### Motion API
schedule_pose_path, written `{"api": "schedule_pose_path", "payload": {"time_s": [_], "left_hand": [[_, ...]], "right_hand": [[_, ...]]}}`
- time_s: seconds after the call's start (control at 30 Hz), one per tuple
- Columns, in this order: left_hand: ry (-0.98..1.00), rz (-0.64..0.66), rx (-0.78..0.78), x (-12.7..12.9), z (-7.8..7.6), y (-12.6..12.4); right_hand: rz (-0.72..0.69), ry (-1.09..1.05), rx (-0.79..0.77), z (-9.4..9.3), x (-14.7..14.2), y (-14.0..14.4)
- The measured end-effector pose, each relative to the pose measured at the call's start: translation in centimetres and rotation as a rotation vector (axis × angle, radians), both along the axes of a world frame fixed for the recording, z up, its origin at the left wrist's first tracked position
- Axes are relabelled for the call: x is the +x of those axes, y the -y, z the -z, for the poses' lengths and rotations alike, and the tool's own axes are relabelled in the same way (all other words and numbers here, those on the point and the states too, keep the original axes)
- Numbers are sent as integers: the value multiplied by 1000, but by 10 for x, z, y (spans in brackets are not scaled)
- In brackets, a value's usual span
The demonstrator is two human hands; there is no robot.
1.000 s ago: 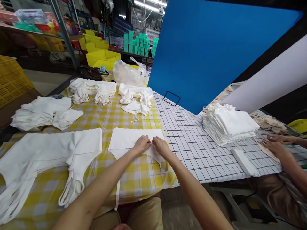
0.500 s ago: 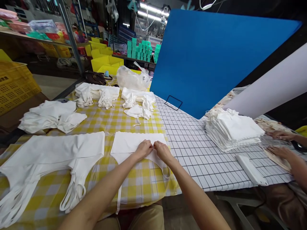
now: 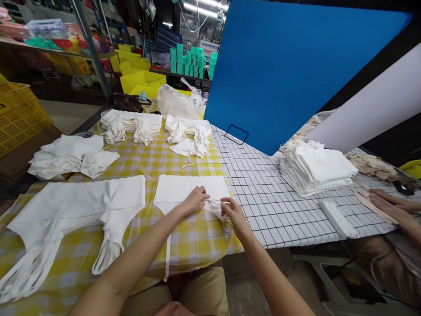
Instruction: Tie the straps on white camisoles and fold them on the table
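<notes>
A white strappy top [image 3: 184, 188] lies flat on the yellow checked tablecloth in front of me, a thin strap trailing down past the table's front edge. My left hand [image 3: 196, 198] rests on the top's middle, fingers closed on the fabric near its seam. A little to the right, my right hand [image 3: 233, 211] pinches the top's edge near the right strap; the exact bit between its fingers is small and partly hidden. To the left lies a stack of similar white tops [image 3: 95, 195], straps hanging toward me.
Farther back are folded white piles [image 3: 131, 120], a loose white heap [image 3: 66, 156] and a plastic bag [image 3: 179, 103]. A blue board [image 3: 283, 74] leans over the grid-patterned cloth. On the right are a white garment stack [image 3: 315, 169], a white bar-shaped object [image 3: 338, 219] and another person's hands [image 3: 390, 204].
My hands, close together before, are now apart: the right hand has moved right along the top's edge, the left stays near the middle. The view has tilted slightly down.
</notes>
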State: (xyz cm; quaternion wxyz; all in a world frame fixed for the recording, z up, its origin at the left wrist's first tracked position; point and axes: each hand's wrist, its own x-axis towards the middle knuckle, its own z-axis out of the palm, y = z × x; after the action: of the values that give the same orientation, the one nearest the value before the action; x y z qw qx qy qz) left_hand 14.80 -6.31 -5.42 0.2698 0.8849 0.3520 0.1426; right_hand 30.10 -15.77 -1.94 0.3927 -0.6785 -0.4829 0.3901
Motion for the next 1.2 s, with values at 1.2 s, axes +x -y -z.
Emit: {"api": "schedule_pose_path", "payload": {"time_s": [1.2], "left_hand": [[-330,-200,277,-124,31,109]], "right_hand": [[-339,-383,-227,60,-149,154]]}}
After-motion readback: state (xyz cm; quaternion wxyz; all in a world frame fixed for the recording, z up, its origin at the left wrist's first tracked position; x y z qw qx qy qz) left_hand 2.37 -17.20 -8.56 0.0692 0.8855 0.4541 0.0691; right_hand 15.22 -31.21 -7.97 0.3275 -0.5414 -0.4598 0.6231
